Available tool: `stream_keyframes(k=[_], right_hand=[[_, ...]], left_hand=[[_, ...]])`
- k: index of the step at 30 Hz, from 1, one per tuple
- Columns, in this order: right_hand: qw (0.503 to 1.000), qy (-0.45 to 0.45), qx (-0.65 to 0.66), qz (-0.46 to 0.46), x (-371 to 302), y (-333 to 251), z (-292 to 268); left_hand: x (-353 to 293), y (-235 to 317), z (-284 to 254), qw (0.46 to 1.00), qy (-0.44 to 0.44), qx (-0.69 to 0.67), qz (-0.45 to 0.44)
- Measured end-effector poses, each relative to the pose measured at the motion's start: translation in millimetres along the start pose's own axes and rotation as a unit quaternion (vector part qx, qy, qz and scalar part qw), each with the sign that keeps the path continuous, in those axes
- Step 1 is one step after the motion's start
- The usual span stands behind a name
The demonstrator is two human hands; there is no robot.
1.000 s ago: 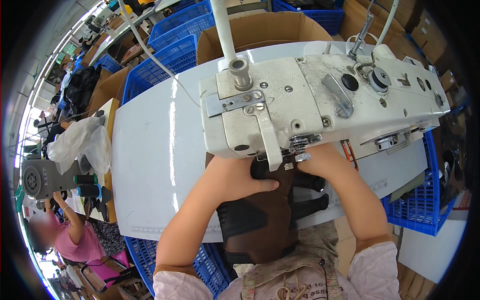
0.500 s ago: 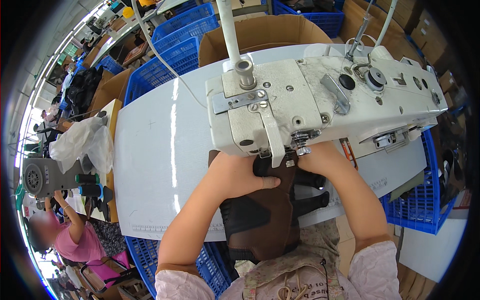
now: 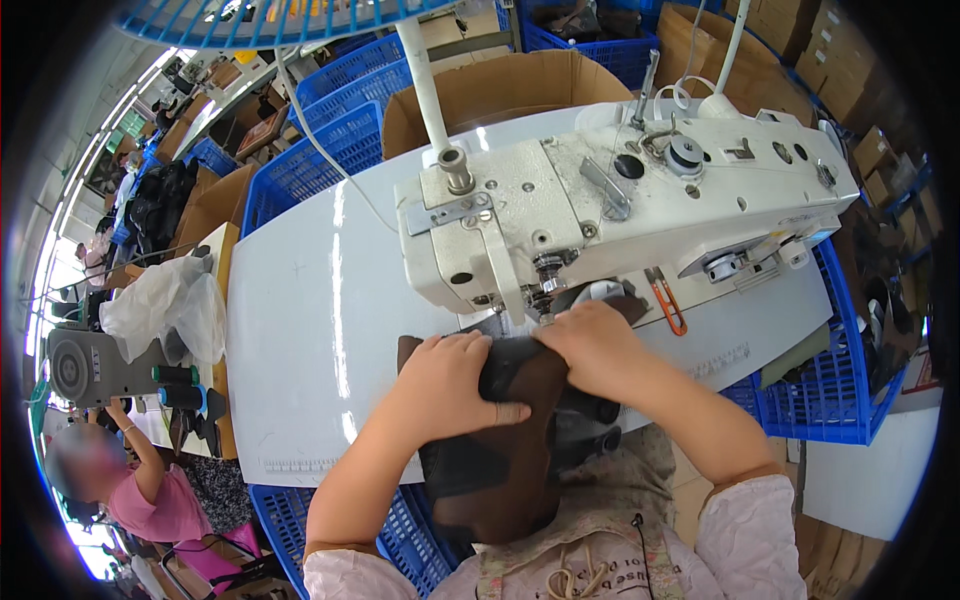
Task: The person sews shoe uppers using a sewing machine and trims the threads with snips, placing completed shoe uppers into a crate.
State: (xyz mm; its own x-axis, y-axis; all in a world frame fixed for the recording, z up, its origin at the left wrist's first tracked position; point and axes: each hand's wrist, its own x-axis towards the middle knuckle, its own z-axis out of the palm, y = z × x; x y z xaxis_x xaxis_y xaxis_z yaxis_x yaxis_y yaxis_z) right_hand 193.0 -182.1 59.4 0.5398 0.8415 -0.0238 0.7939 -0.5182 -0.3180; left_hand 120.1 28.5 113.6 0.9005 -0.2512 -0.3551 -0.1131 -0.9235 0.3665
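Observation:
A white sewing machine [image 3: 600, 190] spans the table in front of me, its needle end just beyond my hands. Below that end lies a brown-and-black sewn piece [image 3: 530, 400] with a padded look, hanging over the near table edge towards my lap. My left hand [image 3: 455, 385] grips its left side, fingers bent over the far part and thumb stretched across the top. At its far right edge, close to the presser area, my right hand [image 3: 595, 345] has its fingers closed on the piece. Dark strap-like ends [image 3: 590, 420] stick out on the right. The needle point is hidden.
Orange-handled thread snips [image 3: 667, 302] lie on the white table [image 3: 290, 330], right of my right hand. Blue crates [image 3: 345, 140] and a cardboard box [image 3: 510, 85] stand behind. A blue round grille [image 3: 270, 22] hangs overhead. Another person [image 3: 155, 490] works at a machine on the left.
Both hands and the piece have come back towards me, out from under the machine head. My right hand's fingers now show. The view has shifted, bringing in the blue grille.

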Motion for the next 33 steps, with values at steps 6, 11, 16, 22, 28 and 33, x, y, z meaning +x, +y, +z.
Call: stream_keyframes(k=[6, 11, 16, 22, 28, 33], right_hand=[[0.993, 0.114, 0.02, -0.035, -35, -30, 10], [0.993, 0.115, 0.014, -0.025, -45, -37, 13], [0.986, 0.165, 0.008, -0.02, -63, -50, 26], [0.964, 0.163, 0.183, -0.106, -67, -30, 1], [0.916, 0.27, -0.081, 0.284, -74, 85, 16], [0.91, 0.288, -0.161, 0.25, -85, 94, 41]], left_hand=[[-42, 13, 26, 0.991, 0.111, 0.053, 0.05], [-57, 13, 31, 0.981, 0.175, 0.066, 0.059], [-92, 0, 55, 0.873, 0.434, -0.182, -0.133], [-131, -10, 73, 0.724, 0.297, -0.609, -0.13], [-154, -7, 74, 0.768, 0.282, -0.571, -0.065], [-169, -8, 80, 0.747, 0.275, -0.603, -0.053]])
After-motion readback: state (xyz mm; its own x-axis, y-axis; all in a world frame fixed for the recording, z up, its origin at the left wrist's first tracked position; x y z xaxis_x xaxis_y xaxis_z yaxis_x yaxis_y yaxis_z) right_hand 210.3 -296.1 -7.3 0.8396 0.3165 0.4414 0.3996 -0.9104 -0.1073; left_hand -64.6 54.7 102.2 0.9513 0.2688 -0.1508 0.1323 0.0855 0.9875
